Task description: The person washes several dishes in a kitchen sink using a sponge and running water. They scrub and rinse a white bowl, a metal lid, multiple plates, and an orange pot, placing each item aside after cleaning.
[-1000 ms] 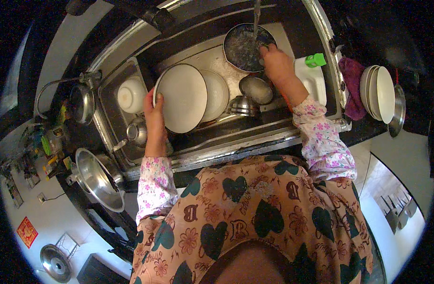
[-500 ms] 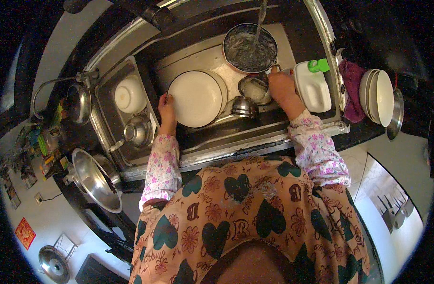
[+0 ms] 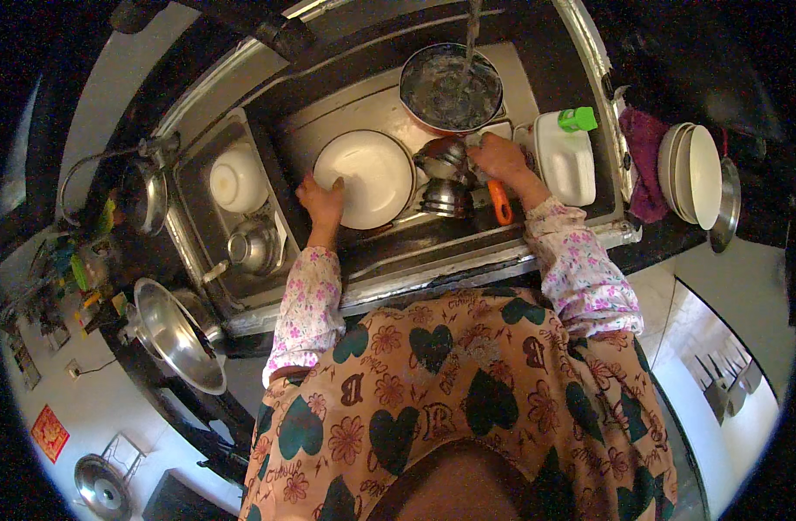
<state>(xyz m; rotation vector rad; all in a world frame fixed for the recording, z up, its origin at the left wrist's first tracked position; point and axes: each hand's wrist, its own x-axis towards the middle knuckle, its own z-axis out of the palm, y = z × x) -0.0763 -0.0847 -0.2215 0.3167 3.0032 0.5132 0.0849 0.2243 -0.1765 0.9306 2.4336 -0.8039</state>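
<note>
My left hand grips the left edge of a dark-rimmed white dish in the large sink basin, thumb over its rim. More white crockery shows beneath the dish's right edge. My right hand is closed at the rim of a small metal bowl, tipped on its side. Just below it stand stacked metal bowls. An orange handle sticks out under my right hand; whether I hold it is unclear. Beyond, a stream of water falls into a pot full of water.
A white bottle with a green cap lies right of my right hand. The smaller basin at left holds a white bowl and metal bowls. On the right ledge are a purple cloth and stacked white bowls.
The small metal bowl has tipped from upright onto its side. My right hand has shifted left, and the orange handle has come into sight. My left thumb has moved over the dish, which tilts.
</note>
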